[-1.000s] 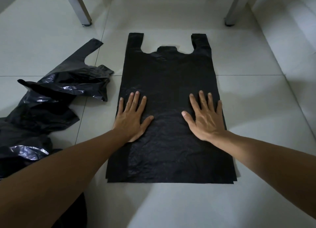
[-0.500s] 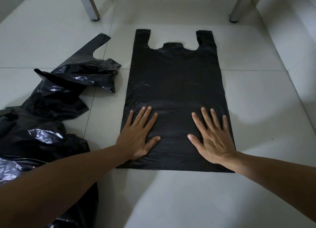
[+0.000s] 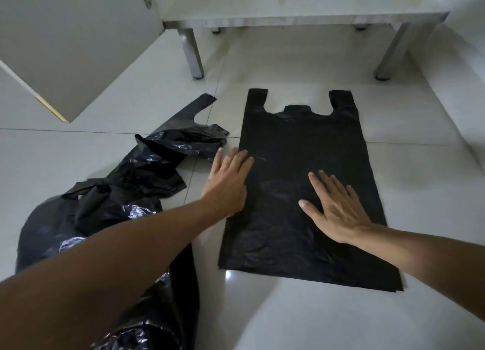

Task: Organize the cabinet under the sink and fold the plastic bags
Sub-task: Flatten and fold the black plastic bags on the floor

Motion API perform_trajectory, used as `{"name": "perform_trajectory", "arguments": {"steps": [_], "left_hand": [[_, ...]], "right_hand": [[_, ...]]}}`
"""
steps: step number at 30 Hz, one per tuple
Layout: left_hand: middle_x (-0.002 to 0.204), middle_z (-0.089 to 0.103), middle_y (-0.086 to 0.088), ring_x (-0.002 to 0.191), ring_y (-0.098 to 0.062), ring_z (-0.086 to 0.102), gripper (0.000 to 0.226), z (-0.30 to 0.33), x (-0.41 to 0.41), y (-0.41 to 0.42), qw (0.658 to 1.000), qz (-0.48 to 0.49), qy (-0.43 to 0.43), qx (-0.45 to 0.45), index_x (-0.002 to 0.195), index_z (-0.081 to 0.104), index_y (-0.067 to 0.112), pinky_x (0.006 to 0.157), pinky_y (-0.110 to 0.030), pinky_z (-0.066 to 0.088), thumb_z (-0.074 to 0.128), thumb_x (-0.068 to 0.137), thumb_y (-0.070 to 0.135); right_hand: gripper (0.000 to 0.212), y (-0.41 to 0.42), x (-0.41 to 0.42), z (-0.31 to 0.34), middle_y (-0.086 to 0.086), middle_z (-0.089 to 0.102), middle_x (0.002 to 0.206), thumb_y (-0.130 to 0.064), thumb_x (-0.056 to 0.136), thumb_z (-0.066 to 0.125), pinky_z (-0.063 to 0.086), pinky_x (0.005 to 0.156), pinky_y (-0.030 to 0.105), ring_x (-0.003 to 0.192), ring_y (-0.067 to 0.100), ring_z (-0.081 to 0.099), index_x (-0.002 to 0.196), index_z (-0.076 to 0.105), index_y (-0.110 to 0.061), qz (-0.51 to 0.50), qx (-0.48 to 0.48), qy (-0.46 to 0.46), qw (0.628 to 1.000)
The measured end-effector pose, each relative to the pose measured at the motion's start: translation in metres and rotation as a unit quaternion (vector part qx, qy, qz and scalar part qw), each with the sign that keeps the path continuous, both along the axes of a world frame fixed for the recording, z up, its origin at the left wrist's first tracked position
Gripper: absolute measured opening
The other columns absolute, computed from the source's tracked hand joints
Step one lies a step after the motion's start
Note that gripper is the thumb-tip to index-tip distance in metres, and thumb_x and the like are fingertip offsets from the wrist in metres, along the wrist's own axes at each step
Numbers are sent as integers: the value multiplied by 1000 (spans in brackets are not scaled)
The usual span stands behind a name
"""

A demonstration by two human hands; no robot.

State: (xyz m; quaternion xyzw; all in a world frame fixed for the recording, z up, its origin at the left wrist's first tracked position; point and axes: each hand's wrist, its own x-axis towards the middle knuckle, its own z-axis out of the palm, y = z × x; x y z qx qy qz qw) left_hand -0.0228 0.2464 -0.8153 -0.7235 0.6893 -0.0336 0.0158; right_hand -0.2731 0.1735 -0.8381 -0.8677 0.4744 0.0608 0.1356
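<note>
Both hands flat, fingers straight, no grip: right hand [image 3: 338, 213] presses mid black bag [image 3: 301, 145], left hand [image 3: 228, 181] lies across its left edge. Bag flat on floor [image 3: 420, 166], handles away; crumpled bags [image 3: 126, 192] just left.

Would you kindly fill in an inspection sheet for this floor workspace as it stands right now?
Surface: pale tiled floor, glossy, grout lines visible.
Job's things: flat black bag spread out, handles pointing away; crumpled black bags heaped to its left.
Clutter: nothing seen beyond the heap.
Grippers: left hand flat on the flat bag's left edge; right hand flat on its middle, fingers straight.
Cables: nothing seen.
Surroundings: white table on metal legs beyond the bag; open cabinet door at upper left.
</note>
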Motion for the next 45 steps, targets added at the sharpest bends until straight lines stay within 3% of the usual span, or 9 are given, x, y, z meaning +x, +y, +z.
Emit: {"name": "perform_trajectory", "arguments": {"steps": [6, 10, 16, 18, 22, 25, 32, 38, 45], "left_hand": [[157, 11, -14, 147, -35, 0, 89, 35, 87, -14, 982, 155, -108, 12, 150, 19, 13, 118, -56, 1, 70, 77, 19], [150, 28, -11, 145, -32, 6, 55, 40, 132, -7, 959, 206, -176, 78, 130, 52, 16, 116, -58, 9, 69, 79, 28], [110, 65, -9, 108, -27, 57, 27, 56, 141, -5, 960, 280, -2, -26, 110, 68, 19, 98, -35, 39, 52, 88, 18], [97, 67, -10, 89, -32, 61, 22, 71, 128, -9, 954, 275, 71, -99, 101, 69, 17, 77, -31, 45, 53, 87, 23], [94, 69, -3, 87, -30, 62, 18, 91, 98, -16, 951, 192, 120, -212, 96, 69, 17, 74, -33, 47, 56, 87, 26], [90, 68, -2, 81, -27, 61, 15, 97, 77, -13, 943, 107, 141, -281, 96, 70, 16, 70, -32, 49, 61, 85, 21], [94, 62, -4, 87, -27, 57, 28, 78, 69, -6, 949, 121, 89, -277, 96, 69, 11, 69, -32, 44, 69, 69, 3], [94, 61, -4, 87, -28, 56, 16, 85, 88, -3, 917, 248, 172, -260, 91, 68, 13, 70, -35, 47, 61, 77, 9], [98, 62, -1, 82, -23, 61, 22, 69, 30, -6, 932, 51, 259, -249, 98, 68, 14, 67, -31, 48, 65, 77, 7]], "right_hand": [[73, -8, 67, 47, -1, 12, 164, -60, 99, 27, 28, 118, 41, 148, 20, 22, 158, 6, -24, 15, 53, -122, 991], [69, -4, 106, 55, -1, 19, 163, -58, 100, 30, 30, 117, 43, 146, 21, 27, 157, 13, -23, 14, 82, -184, 979], [51, 2, 147, 58, 6, 68, 118, -50, 99, 44, 52, 95, 44, 106, 24, 65, 130, 55, -12, -49, 173, -245, 953], [49, 0, 160, 66, 6, 73, 97, -49, 99, 46, 58, 85, 43, 89, 23, 71, 111, 67, -6, -126, 287, -302, 900], [71, -12, 186, 92, 16, 70, 112, -66, 93, 43, 56, 85, 45, 100, 30, 69, 120, 58, -2, -258, 544, -399, 692], [70, -33, 203, 110, 19, 59, 130, -57, 85, 65, 54, 77, 47, 114, 35, 60, 133, 48, -9, -325, 550, -505, 581], [33, -80, 203, 158, 17, 64, 108, -4, 92, 61, 60, 62, 46, 92, 33, 66, 124, 52, -6, -334, 387, -590, 625], [18, -117, 150, 187, 17, 64, 112, -2, 96, 55, 57, 51, 41, 93, 33, 67, 114, 53, -5, -314, 318, -627, 638], [37, -137, 69, 149, 15, 63, 117, -18, 91, 67, 59, 62, 50, 98, 35, 65, 125, 53, -13, -407, 314, -636, 576]]}}
